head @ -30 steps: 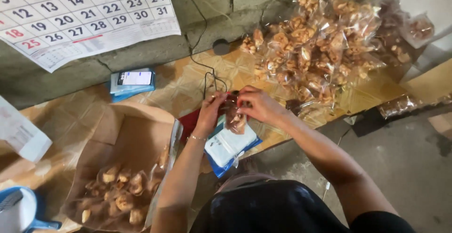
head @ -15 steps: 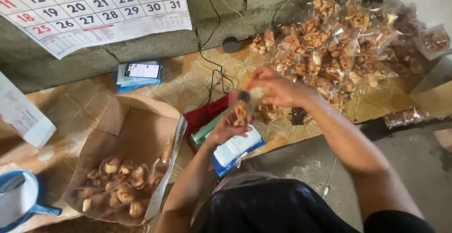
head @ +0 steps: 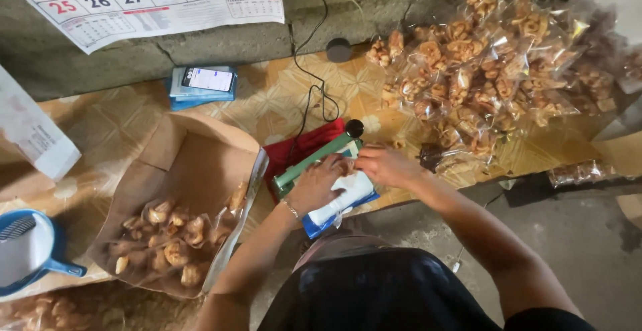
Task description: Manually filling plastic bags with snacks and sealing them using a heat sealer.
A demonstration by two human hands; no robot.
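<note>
Head view. Centre of frame: left hand (head: 315,185) lies palm-down, fingers curled, on the green bar of the heat sealer (head: 314,160); right hand (head: 384,165), fingers drawn together, presses just beside it. Packed snack bags (head: 488,70) heap upper right; brown paper sack (head: 180,210) lower left.

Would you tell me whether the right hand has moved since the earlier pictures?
Yes. The right hand has come down from mid-air toward the green sealer, beside the left hand.
</note>
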